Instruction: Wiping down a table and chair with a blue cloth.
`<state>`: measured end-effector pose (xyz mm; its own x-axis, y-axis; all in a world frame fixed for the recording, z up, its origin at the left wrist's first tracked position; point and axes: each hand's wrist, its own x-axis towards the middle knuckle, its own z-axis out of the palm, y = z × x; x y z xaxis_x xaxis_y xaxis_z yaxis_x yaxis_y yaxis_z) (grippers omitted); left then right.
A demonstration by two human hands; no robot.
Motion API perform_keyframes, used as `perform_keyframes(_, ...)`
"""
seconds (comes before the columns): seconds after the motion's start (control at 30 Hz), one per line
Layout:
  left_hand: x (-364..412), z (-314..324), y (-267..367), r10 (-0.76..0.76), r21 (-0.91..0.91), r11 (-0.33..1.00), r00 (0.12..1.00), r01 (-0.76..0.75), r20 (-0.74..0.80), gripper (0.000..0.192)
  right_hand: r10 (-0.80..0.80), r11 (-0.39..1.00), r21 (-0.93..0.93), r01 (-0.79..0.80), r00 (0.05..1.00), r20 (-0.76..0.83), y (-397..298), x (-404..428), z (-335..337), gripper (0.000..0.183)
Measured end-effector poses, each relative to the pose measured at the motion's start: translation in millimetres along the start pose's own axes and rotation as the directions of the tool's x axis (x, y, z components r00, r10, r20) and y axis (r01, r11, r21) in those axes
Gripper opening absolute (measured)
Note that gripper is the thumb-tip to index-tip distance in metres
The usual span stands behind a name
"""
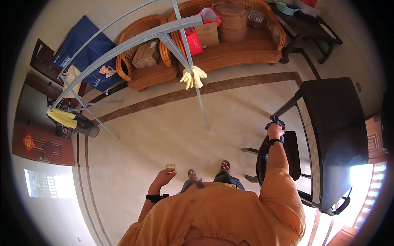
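Note:
My right hand (276, 130) is closed on a bunched dark cloth (272, 123) at the top of a dark chair's back (262, 160). My left hand (165, 177) hangs low at my left side, its fingers curled. A small pale yellow object (170, 166) shows just beyond its fingertips; whether the hand touches it cannot be told. Ahead of me stands a grey metal folding rack (123, 44). Pale yellow rubber gloves (194, 77) hang on one of its bars, and a yellow and black item (72, 121) hangs at its left end.
A dark table (337, 138) stands on my right, with the chair beside it. Across the room are a rattan armchair (150, 75) and a rattan sofa (234, 57), both bearing boxes or bags. A large blue bag (89, 49) stands behind the rack; a wooden door (43, 147) is at left.

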<state>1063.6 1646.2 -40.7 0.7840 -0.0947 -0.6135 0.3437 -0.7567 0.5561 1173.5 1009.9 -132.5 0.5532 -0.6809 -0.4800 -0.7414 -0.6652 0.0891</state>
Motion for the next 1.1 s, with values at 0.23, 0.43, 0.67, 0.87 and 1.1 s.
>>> perform_keyframes(0.23,63.8,-46.3,4.2,0.234,0.153,0.952,0.952,-0.266,0.200,0.045,-0.110,0.948,-0.303,0.098,0.994,-0.021,-39.7,-68.4,62.5,0.031)
perform_keyframes(0.43,96.6,-70.2,35.1,0.327,0.092,0.928,0.910,-0.360,0.255,0.042,-0.231,0.930,-0.282,0.237,0.971,0.052,-32.9,-138.8,100.3,0.029)
perform_keyframes(0.67,150.8,-46.8,63.0,0.306,0.076,0.918,0.819,-0.388,0.485,0.045,-0.247,0.966,-0.004,0.259,0.914,-0.322,41.8,-238.4,160.2,0.043)
perform_keyframes(0.87,173.3,-21.8,90.3,0.306,0.078,0.909,0.784,-0.409,0.541,0.045,-0.251,0.957,0.068,0.281,0.923,-0.292,142.1,-326.2,188.8,0.039)
perform_keyframes(1.1,179.7,0.4,114.0,0.299,0.121,0.888,0.756,-0.444,0.583,0.045,0.145,0.974,0.198,-0.114,0.978,-0.148,281.9,-360.2,207.2,0.036)
